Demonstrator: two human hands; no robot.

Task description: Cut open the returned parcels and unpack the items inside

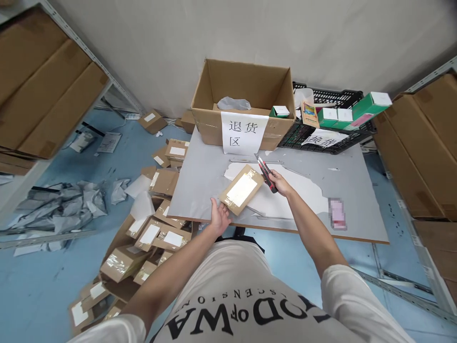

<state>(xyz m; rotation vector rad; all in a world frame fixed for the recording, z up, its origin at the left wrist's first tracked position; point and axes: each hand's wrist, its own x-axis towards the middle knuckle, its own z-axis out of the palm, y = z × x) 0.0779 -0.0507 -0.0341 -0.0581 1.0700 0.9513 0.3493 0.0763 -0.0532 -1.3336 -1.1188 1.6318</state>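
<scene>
My right hand (280,182) is wrapped round a red and black utility knife (267,174). Its blade is out and points up and away from me, over the table beyond the box. Just left of the knife is a small brown cardboard box (241,189), sealed with clear tape and bearing a blank-looking white label. The box's right end lies close to the knife and my right fingers; whether they touch I cannot tell. At its near left corner is my left hand (219,216), thumb spread away and fingers against or just under the box's edge.
Across the grey table (193,176) lies a white sheet (307,190). Behind stand a large open carton (210,128) with a paper sign and a black crate (330,145) of green-white boxes. A pixelated pink item (337,213) is at right. Taped parcels (150,233) fill the floor at left.
</scene>
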